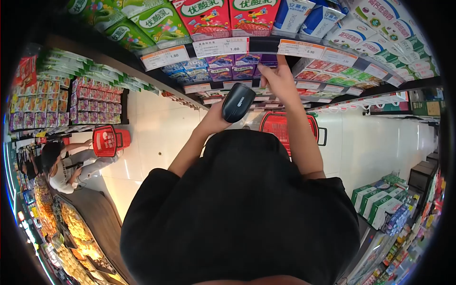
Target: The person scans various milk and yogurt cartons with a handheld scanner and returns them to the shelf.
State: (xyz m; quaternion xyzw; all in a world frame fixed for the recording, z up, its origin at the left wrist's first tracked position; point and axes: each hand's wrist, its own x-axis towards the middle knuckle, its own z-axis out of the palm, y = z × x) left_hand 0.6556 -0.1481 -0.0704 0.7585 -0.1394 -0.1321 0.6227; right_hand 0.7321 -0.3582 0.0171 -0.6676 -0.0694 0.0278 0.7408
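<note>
My left hand (217,117) is wrapped round a black handheld device (239,102), which looks like a scanner, in front of the shelf. To its right, my right hand (279,80) is raised to the shelf edge, its index finger extended up to the price label strip (304,49) below blue-and-white cartons (293,16). The thumb and another finger point towards purple cartons (243,71) on the shelf below. Red cartons (204,18) and green cartons (159,23) stand on the upper shelf at the left.
A red shopping basket (276,124) is on the floor beneath my right forearm. At the left, a person (64,166) is beside another red basket (105,141). Green-and-white boxes (380,204) are stacked at the right, and food bins (76,221) stand at the lower left.
</note>
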